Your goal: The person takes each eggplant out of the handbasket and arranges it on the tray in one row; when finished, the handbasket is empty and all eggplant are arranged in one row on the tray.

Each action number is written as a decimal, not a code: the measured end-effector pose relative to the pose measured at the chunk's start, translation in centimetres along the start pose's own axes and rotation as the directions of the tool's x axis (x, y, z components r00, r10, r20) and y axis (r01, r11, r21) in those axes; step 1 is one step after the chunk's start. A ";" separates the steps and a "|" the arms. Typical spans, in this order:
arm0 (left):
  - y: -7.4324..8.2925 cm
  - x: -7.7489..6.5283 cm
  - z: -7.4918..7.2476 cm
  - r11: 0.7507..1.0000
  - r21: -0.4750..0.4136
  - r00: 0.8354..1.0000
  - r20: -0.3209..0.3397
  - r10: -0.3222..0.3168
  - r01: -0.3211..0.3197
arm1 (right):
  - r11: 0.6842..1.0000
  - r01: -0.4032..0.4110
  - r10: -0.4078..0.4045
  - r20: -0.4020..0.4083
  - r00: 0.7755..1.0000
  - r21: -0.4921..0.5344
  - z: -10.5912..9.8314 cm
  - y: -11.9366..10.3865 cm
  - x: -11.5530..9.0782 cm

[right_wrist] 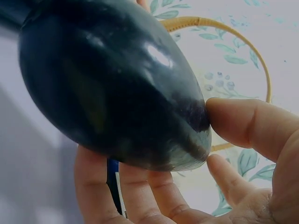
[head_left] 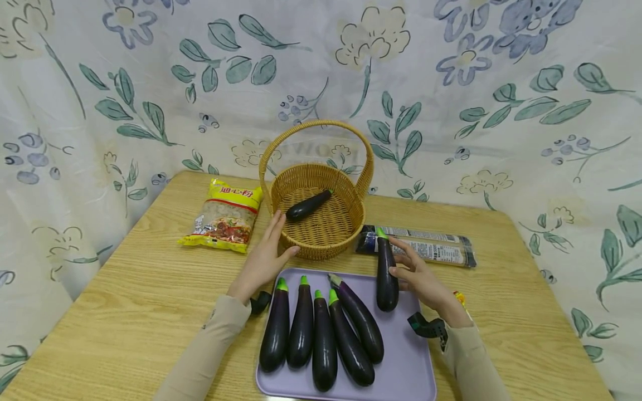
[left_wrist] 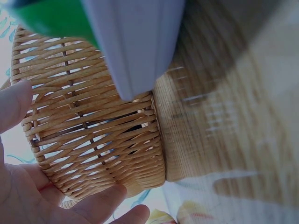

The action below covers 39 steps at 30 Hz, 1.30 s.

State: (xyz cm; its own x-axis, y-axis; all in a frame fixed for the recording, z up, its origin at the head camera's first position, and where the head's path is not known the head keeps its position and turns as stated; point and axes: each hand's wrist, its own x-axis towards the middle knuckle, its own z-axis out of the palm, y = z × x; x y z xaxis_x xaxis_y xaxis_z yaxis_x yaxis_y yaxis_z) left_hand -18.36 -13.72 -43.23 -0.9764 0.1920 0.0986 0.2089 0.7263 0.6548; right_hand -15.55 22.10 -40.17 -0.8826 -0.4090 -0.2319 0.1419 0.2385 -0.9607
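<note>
My right hand (head_left: 420, 278) grips an eggplant (head_left: 387, 275) by its side, thumb against it and fingers beneath, over the right part of a lilac tray (head_left: 411, 356). The green stem end points toward the back. Several more eggplants (head_left: 325, 345) lie side by side on the tray's left and middle. At the left front of a wicker basket (head_left: 321, 252), my left hand (head_left: 263, 259) rests with extended fingers against the woven side (left_wrist: 93, 126). One eggplant (head_left: 307, 206) lies inside the basket. Close up, the held eggplant (right_wrist: 112, 88) fills much of the right wrist view.
A yellow bag of pasta (head_left: 228, 217) lies left of the basket. Right of it, a long dark-ended package (head_left: 436, 248) lies behind the held eggplant. The basket's tall handle (head_left: 316, 123) arches upward. A floral curtain (head_left: 451, 139) hangs behind the wooden table (head_left: 150, 289).
</note>
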 end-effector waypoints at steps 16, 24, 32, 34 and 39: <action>0.0 0.0 0.0 1.000 -0.011 1.000 -0.002 0.006 -0.006 | 1.000 -0.016 0.016 0.022 1.000 -0.014 0.5 0.4 -0.7; 0.2 0.1 0.0 1.000 -0.006 1.000 -0.004 0.007 -0.007 | 0.999 -0.033 0.034 0.054 0.998 -0.026 0.7 1.1 -0.9; 0.2 -0.1 -0.1 1.000 -0.003 1.000 -0.004 0.013 -0.013 | 0.995 -0.071 0.074 0.052 0.996 -0.069 1.1 1.7 -1.2; 0.2 -0.1 0.0 1.000 0.003 1.000 -0.005 0.013 -0.013 | 0.993 -0.075 0.080 0.058 0.995 -0.087 1.3 1.9 -1.3; 0.2 -0.1 -0.1 1.000 0.007 1.000 -0.008 0.012 -0.012 | 0.991 -0.072 0.083 0.092 0.992 -0.116 1.5 2.2 -1.6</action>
State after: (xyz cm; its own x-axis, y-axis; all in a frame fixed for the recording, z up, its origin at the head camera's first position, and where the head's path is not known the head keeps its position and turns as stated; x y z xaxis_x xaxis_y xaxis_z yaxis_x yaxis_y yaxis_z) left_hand -18.27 -13.65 -43.07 -0.9742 0.1956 0.1123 0.2210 0.7286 0.6483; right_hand -13.16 21.96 -42.17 -0.8227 -0.4672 -0.3238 0.1521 0.3679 -0.9173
